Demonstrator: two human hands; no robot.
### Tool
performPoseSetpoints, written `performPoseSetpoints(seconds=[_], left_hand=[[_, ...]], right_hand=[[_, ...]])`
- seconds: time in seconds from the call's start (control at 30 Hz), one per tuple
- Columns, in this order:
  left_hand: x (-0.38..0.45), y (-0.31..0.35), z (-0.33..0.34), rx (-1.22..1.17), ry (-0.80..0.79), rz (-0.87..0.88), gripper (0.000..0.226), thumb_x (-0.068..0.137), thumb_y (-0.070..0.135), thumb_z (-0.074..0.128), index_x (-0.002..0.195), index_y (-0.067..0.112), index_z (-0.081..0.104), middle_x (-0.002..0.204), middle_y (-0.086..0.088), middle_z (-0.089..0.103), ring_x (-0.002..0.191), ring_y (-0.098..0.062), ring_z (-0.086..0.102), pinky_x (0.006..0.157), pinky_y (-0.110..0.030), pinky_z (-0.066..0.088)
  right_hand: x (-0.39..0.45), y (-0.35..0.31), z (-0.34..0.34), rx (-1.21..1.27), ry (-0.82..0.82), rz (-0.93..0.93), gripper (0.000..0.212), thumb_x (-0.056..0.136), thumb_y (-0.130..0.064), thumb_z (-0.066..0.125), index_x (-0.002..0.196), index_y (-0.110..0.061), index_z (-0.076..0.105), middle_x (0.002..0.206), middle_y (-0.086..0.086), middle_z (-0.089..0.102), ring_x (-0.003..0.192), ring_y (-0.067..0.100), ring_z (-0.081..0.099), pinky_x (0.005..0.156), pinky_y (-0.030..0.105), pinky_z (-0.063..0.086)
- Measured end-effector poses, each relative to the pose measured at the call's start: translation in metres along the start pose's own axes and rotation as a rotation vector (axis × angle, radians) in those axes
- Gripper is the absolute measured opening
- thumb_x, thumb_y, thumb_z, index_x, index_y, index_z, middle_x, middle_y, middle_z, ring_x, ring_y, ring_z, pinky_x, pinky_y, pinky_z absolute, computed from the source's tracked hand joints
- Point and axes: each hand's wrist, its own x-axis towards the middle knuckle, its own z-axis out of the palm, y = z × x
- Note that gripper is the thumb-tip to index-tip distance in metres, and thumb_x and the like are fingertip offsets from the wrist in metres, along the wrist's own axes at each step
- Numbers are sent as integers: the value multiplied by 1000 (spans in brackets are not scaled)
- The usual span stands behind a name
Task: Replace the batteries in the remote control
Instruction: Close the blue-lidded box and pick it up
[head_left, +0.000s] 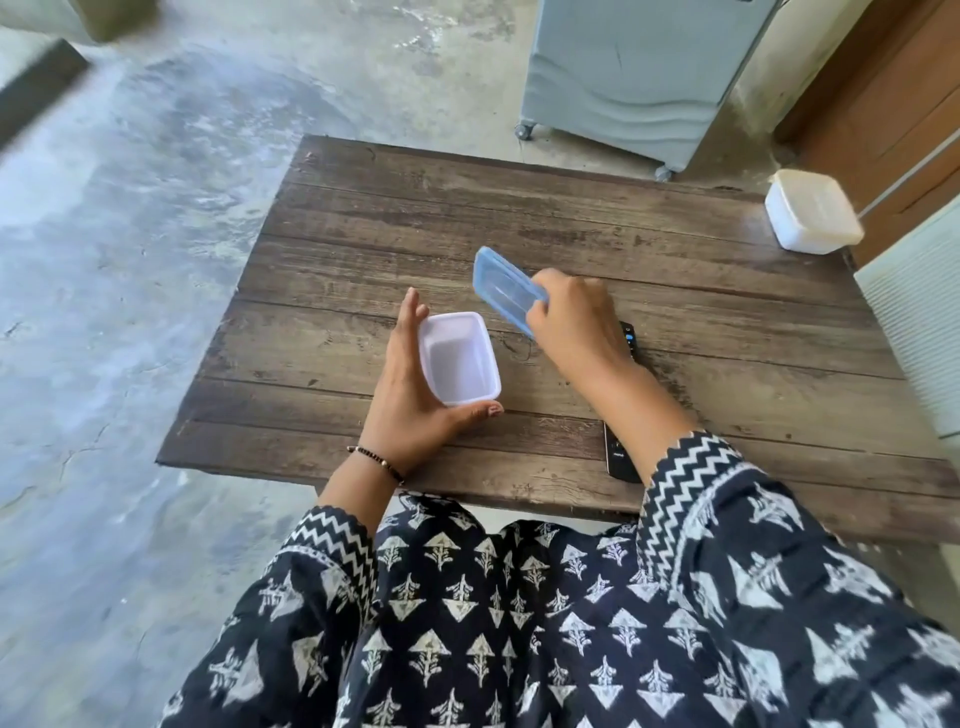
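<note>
A small white plastic box (460, 358) stands open on the wooden table (467, 218), and nothing shows inside it. My left hand (415, 395) cups its left and near sides. My right hand (569, 322) holds the box's blue lid (501, 283) tilted in the air just right of the box. A black remote control (621, 457) lies on the table under my right forearm; only its two ends show, the far end (627, 332) by my right wrist. No batteries are visible.
A closed white plastic container (810, 213) sits at the table's far right corner. Beyond the table stand a grey wheeled cabinet (623, 78) and a wooden door (883, 104). Concrete floor lies to the left.
</note>
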Motion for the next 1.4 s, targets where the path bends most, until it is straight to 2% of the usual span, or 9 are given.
performPoseSetpoints(seconds=[0.13,0.2,0.3,0.53,0.7,0.8,0.97,1.27,1.4], left_hand=[[-7,0,4,7,-4,18,134,48,56,80,148,24,-4,149,-5,29,137,-7,30,108,-31,34],[-12,-1,6,21,-4,36,136,49,57,80,148,24,-6,148,-6,30,136,-10,33,106,-33,39],[-17,1,8,7,-11,52,136,50,63,76,146,23,-12,147,-11,32,136,-10,33,101,-27,40],[-20,1,5,-84,-79,110,135,58,31,86,143,13,-18,133,-7,38,127,3,42,99,-8,34],[-22,-2,0,-64,-89,110,127,61,36,81,144,26,-14,140,-9,40,125,-11,50,104,-33,43],[-21,-4,-1,-52,-74,105,124,62,33,81,145,27,-11,140,-7,42,126,-9,49,104,-32,42],[-22,-2,-2,-50,-84,102,121,61,33,80,145,34,-7,139,-2,45,110,-12,60,95,-37,50],[-22,-5,-1,94,-83,4,103,57,34,84,142,21,28,121,6,58,96,-1,61,85,-18,49],[-18,1,-7,148,-196,-45,120,53,38,86,148,19,14,134,4,51,112,-4,52,90,-4,36]], right_hand=[[-33,4,-12,697,132,405,12,81,-1,49,78,-5,60,82,19,69,65,30,69,51,39,57],[-57,-4,-16,1068,83,628,13,86,1,47,92,-4,58,91,20,67,63,28,71,46,33,57],[-83,-16,-11,1192,-86,713,24,89,0,43,111,-4,50,89,24,66,50,28,67,39,27,51],[-92,-20,-2,770,-212,521,22,86,-12,44,103,-17,56,62,12,68,35,22,56,32,23,38],[-89,-19,0,513,-241,383,17,89,-18,41,101,-20,53,64,8,68,36,18,58,31,22,41],[-88,-17,3,360,-224,318,17,87,-23,40,93,-19,55,70,7,67,52,25,63,46,36,54],[-81,-18,2,126,-187,224,24,88,-23,42,68,-12,49,63,6,54,60,28,53,47,31,32],[-71,-20,-2,53,-233,185,30,92,-26,45,70,-10,57,63,6,56,59,26,54,49,28,34],[-67,-11,-5,143,-304,213,28,90,-31,53,73,-12,65,62,3,65,58,22,60,51,28,47]])
